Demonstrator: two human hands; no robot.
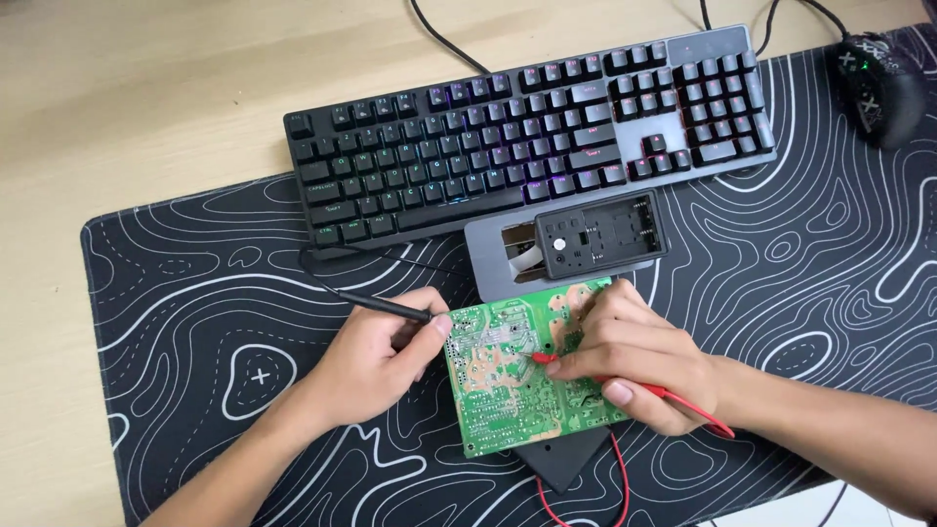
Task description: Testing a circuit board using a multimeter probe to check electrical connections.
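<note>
The left hand [376, 361] has its grip closed around a thin black test probe [386, 306], pinched between thumb and fingers, with the probe's tip meeting the left edge of a green rectangular printed circuit board [503, 376] just beside the fingertips. The probe's black lead [322, 256] runs up and away from that grip toward the keyboard. The right hand [634, 361] has its grip closed on a red test probe [547, 358], held like a pen; the red tip touches the board just left of the fingertips, and the red lead [683, 400] trails back under the palm toward the wrist. The board lies flat between the two grips, its solder side up, on a black desk mat with white contour lines [195, 322] that covers part of the pale wooden surface [146, 88]. A dark triangular piece [566, 459] shows from beneath the board, below the right grip. Above both grips rests a grey meter case with an open black battery compartment [586, 239], and beyond it a black mechanical keyboard with coloured backlighting [527, 127]. A black computer mouse [878, 83] sits well apart, up beyond the right hand.
</note>
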